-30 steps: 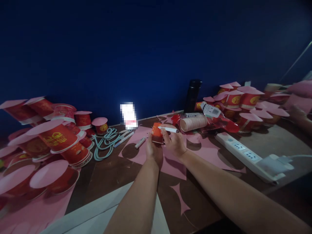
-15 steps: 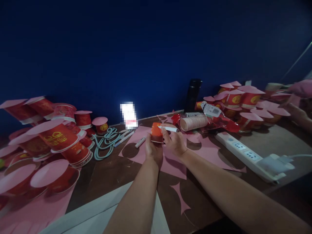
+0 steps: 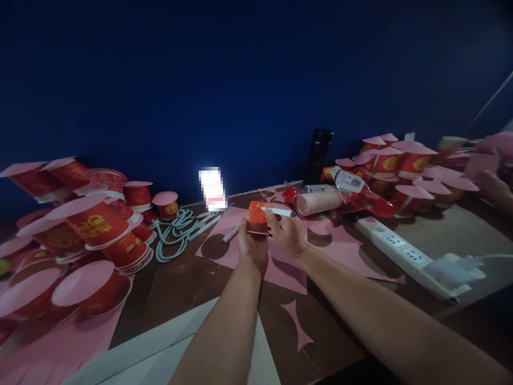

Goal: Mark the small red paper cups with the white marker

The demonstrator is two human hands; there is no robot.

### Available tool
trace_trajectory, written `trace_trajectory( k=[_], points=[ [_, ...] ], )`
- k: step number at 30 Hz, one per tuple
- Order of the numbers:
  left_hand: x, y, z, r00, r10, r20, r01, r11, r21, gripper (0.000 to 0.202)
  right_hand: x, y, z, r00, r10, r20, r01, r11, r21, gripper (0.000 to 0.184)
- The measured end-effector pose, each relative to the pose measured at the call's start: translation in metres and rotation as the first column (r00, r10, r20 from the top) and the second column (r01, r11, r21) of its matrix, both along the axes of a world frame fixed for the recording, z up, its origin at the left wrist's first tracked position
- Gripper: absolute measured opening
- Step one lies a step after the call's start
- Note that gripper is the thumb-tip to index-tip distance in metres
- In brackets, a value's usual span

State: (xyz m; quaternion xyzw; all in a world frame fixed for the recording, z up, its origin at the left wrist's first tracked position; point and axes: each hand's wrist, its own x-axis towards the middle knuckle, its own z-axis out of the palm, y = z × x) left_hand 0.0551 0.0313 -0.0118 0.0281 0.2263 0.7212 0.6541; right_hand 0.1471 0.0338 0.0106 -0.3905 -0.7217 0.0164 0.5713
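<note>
Near the middle of the table (image 3: 180, 289), two bare hands are busying themselves with one cup (image 3: 255, 216). Around its side the left hand (image 3: 252, 246) is curling and grasping, while the right hand (image 3: 288, 235) is pinching one white marker (image 3: 280, 212), whose tip seems to be touching the smooth orange-red wall, though the dim light is leaving that unsure. Beneath them, pink paper (image 3: 286, 272) is lying flat, rounded holes gaping in it; nearer, one thin scrap (image 3: 297, 323) is showing concave edges and sharp points. Left of the cup, one short white tube (image 3: 231, 233), one slim pen (image 3: 204, 228) and one looped, pale-blue cord (image 3: 172, 235) are lying.

Farther left, at least eight red cups (image 3: 92, 222) are leaning together under flat pink discs, one bearing gold lettering. On the far right, at least eight more disc-topped cups (image 3: 412, 160) are clustering. Between, one glossy black bottle (image 3: 318, 155) is standing by the dark blue wall (image 3: 240, 80), and one ribbed stack (image 3: 318, 203) of paper cups is lying beside crinkled red plastic (image 3: 372, 203). To the right, one long white power strip (image 3: 428, 283) is showing two socket faces and holding one blocky adapter (image 3: 455, 270).
</note>
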Motion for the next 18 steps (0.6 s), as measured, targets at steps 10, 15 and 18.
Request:
trace_trajectory(
  k=[10,15,18],
  points=[
    [-0.0004,-0.0008,0.0012,0.998,-0.012,-0.063,0.014,0.999,0.029,0.035,-0.0014,-0.0004,-0.0026,1.0,-0.004,0.009,0.004,1.0,0.001,0.026],
    [-0.0011,-0.0008,0.0004,0.998,-0.006,-0.07,0.007,1.0,0.023,0.035,-0.0025,-0.0018,-0.0032,1.0,-0.005,0.02,0.005,1.0,-0.013,0.026],
    [-0.0025,-0.0008,-0.0006,0.996,-0.029,-0.085,0.032,0.999,0.033,0.036,-0.0031,-0.0029,-0.0032,1.0,-0.014,0.026,0.014,1.0,-0.02,0.027]
  ],
)
